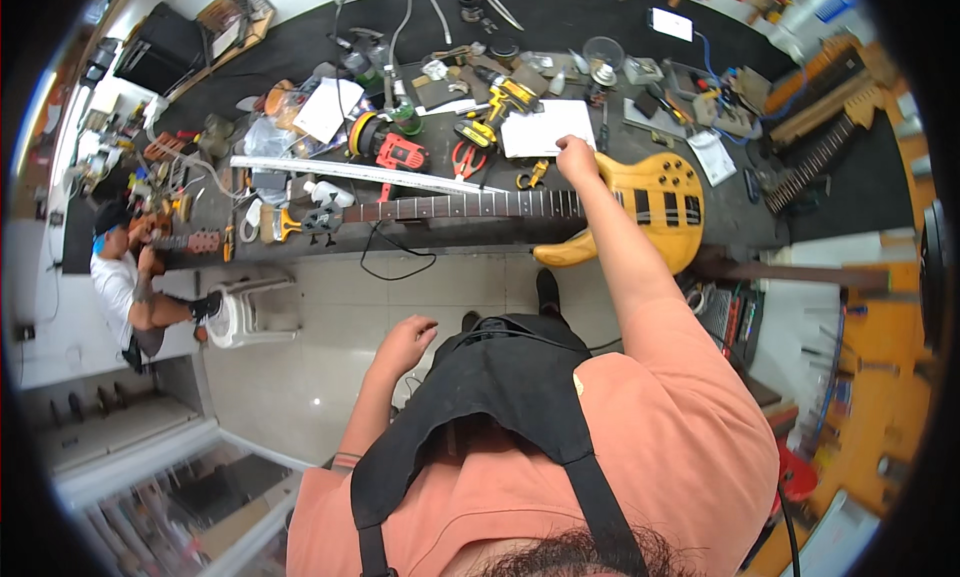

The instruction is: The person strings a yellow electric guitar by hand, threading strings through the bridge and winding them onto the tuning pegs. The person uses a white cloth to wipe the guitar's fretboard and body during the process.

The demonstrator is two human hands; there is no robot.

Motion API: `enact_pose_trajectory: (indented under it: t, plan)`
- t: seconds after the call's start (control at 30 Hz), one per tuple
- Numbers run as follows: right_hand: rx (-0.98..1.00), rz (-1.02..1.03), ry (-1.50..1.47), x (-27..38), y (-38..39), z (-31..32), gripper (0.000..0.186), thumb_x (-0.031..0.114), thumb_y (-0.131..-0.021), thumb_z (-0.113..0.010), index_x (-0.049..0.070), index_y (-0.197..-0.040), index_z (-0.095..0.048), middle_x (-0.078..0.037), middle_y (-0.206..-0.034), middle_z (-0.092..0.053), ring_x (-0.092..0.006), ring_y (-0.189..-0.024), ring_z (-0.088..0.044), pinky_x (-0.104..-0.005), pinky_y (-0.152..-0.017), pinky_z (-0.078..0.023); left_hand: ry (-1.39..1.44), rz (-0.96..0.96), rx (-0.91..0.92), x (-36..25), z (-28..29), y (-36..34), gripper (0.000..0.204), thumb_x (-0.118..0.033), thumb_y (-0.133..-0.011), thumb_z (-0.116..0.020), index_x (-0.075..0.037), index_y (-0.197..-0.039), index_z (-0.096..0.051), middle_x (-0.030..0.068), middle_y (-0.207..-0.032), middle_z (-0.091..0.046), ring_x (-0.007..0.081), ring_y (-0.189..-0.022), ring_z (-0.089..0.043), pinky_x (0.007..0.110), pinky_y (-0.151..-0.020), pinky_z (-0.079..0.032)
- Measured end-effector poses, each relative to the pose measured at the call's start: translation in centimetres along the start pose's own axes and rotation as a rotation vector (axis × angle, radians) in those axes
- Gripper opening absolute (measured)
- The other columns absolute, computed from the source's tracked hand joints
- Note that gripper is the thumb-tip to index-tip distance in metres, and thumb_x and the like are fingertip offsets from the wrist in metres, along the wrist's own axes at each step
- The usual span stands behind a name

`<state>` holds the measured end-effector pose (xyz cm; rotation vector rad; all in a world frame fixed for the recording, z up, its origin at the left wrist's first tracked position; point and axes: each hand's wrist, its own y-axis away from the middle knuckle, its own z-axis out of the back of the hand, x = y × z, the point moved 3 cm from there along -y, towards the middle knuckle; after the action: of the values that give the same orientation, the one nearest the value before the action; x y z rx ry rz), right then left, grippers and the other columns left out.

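Note:
A yellow-wood electric bass guitar [683, 182] lies along the front of the dark workbench, its fretted neck pointing left. My right arm reaches across its body. Just beyond the bass, at the lower right corner of a white sheet of paper [540, 127], my right hand [577, 160] is closed with its fingers curled; anything inside them is too small to see. Beside that hand lies a small yellow-and-black tool [533, 175]. My left hand [408, 342] hangs beside my black apron, away from the bench, loosely open with nothing visible in it.
Behind the neck lie red-handled pliers [468, 160], a yellow cordless drill [505, 102], a red power tool [400, 154] and a long metal ruler [350, 170]. A loose guitar neck [820, 162] rests far right. Another person [120, 277] works at left near a white stool [245, 312].

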<state>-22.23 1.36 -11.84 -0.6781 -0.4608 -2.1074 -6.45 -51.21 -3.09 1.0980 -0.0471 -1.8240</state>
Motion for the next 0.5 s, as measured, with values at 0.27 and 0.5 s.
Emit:
enact_pose_trajectory:
  t: [0.27, 0.5]
  plan:
    - [0.063, -0.223, -0.153, -0.4, -7.3, -6.9, 0.062, 0.032, -0.085, -0.084, -0.005, -0.131, -0.067, -0.028, -0.123, -0.073, -0.0423, -0.114, -0.072, -0.0469, -0.100, -0.057, 0.011, 0.478, -0.049, -0.5, -8.1, 10.5, 0.033, -0.021, -0.099, -0.070, -0.003, -0.127, -0.075, 0.0228, -0.123, -0.075, 0.0414, -0.115, -0.071, 0.046, -0.100, -0.055]
    - [0.224, -0.008, -0.428, 3.8, -6.5, -0.4, 0.041, 0.032, -0.091, -0.073, -0.006, -0.104, -0.074, -0.024, -0.097, -0.078, -0.0336, -0.093, -0.076, -0.0427, -0.084, -0.056, 0.165, 0.502, -0.284, -8.9, -9.7, 9.0, 0.031, -0.020, -0.100, -0.071, -0.001, -0.125, -0.075, 0.0209, -0.119, -0.076, 0.0389, -0.111, -0.073, 0.044, -0.097, -0.056]
